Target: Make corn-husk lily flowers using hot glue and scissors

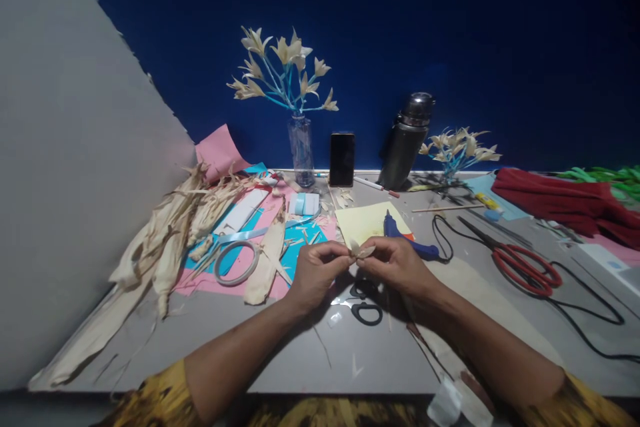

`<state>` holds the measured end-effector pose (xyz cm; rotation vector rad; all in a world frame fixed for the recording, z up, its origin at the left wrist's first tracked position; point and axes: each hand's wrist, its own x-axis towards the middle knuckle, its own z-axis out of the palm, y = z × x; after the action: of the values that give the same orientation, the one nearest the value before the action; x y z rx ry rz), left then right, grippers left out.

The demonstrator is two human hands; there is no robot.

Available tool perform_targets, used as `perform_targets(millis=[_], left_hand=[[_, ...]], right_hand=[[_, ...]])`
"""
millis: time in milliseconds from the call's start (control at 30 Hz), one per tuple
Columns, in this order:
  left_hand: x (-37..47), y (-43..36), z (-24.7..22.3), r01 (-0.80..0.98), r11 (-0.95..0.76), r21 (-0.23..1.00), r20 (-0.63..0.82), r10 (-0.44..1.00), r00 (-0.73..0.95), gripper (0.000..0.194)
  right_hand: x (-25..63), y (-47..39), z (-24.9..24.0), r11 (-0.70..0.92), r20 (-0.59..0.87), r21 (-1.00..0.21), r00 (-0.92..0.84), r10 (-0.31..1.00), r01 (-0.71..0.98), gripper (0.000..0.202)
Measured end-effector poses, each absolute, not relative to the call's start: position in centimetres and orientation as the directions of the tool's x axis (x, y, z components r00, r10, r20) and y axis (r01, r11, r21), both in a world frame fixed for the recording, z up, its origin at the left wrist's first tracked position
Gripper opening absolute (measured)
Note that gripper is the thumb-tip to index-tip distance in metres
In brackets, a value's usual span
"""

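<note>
A loose cloth sleeve patterned in yellow and dark (163, 395) lies nearest, by the front of the flat grey worktop (296, 368). Long beige dried husks (167, 260) heap at its left. The bare left hand (320, 273) and right hand (395, 263) face each other, each pinched nearly closed, thumb against fingers. Beyond the right lies a blue plastic glue gun (394, 227); below both, black-handled metal scissors (355, 309). Both hands' fingertips grip a thin, cream, petal-like piece (366, 252) above the worktop.
</note>
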<state>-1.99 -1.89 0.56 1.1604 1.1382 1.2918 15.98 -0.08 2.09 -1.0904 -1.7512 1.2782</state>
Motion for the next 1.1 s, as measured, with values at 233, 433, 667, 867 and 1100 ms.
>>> perform_targets(millis=[233, 433, 667, 867, 1100], left_hand=[[-2.08, -2.03, 0.6, -0.046, -0.038, 0.998, 0.037, 0.999, -0.021, 0.011], [-2.16, -2.24, 0.57, -0.002, -0.071, 0.997, 0.071, 0.997, -0.013, 0.011], [-2.39, -2.09, 0.66, 0.024, -0.079, 0.997, 0.077, 0.996, 0.043, 0.011], [-2.04, -2.15, 1.02, -0.092, 0.02, 0.996, -0.014, 0.998, 0.066, 0.014], [-1.82, -2.34, 1.19, -0.171, 0.072, 0.983, -0.064, 0.997, 0.05, 0.016]], right_hand=[[16.1, -0.2, 2.19, 0.079, 0.005, -0.985, -0.425, 0.905, 0.156, 0.023], [16.02, -0.42, 2.47, 0.06, -0.005, -0.989, -0.44, 0.898, 0.132, 0.025], [15.8, -0.33, 1.96, 0.138, 0.046, -0.969, -0.397, 0.917, 0.207, 0.026], [15.71, -0.28, 1.73, 0.244, 0.136, -0.928, -0.354, 0.925, 0.283, 0.015], [15.8, -0.43, 1.96, 0.258, 0.147, -0.922, -0.354, 0.924, 0.288, 0.009]])
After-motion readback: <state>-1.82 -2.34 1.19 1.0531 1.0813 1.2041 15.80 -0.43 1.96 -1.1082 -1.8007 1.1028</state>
